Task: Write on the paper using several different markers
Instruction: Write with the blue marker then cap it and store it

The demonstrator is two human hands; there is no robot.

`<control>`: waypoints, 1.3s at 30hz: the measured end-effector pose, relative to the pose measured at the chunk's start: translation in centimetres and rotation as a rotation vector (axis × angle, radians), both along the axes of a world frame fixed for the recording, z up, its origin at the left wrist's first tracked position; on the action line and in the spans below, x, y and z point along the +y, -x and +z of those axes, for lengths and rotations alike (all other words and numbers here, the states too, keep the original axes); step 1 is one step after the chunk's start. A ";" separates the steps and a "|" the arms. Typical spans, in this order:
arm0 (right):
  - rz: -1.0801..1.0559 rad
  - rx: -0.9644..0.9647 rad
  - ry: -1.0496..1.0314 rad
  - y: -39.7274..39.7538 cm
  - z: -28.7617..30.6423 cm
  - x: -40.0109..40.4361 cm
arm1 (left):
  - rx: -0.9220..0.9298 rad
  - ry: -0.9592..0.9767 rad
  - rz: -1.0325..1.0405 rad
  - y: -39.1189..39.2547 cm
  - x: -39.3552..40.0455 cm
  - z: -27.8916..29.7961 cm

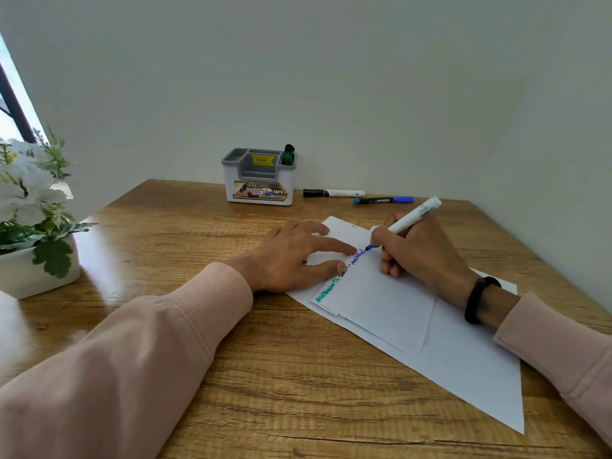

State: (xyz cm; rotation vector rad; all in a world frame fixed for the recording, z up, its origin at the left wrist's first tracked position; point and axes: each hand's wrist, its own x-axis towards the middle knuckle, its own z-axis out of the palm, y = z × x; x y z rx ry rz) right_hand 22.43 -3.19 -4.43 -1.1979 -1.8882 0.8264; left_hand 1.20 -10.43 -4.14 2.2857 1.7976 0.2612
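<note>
White sheets of paper (390, 303) lie angled on the wooden table (231, 376). A line of green, black and blue writing runs along the top sheet's left edge. My right hand (420, 251) grips a white marker (412, 217) whose blue tip touches the paper at the end of that line. My left hand (294, 256) lies flat with its fingers spread, pressing the paper's left edge beside the tip. A black-capped white marker (332, 193) and a dark marker with a blue cap (384, 200) lie at the back.
A grey and white desk organiser (259, 180) stands against the wall, with a green marker (288, 154) upright in its right slot. A white pot of white flowers (36, 226) stands at the table's left edge. The wall closes the back and right sides.
</note>
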 end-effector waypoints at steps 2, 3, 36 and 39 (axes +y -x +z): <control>-0.010 -0.009 0.011 0.0 -0.1 0.1 | -0.007 -0.001 -0.003 0.0 -0.1 0.0; -0.014 0.011 0.020 0.0 -0.1 0.1 | -0.014 -0.001 -0.002 0.0 -0.2 0.1; 0.155 0.357 -0.211 -0.8 0.4 -1.1 | -0.140 -0.297 0.108 3.9 -0.1 1.5; 0.204 0.268 -0.314 -0.7 0.5 -1.7 | -0.232 -0.346 0.079 3.5 0.0 1.2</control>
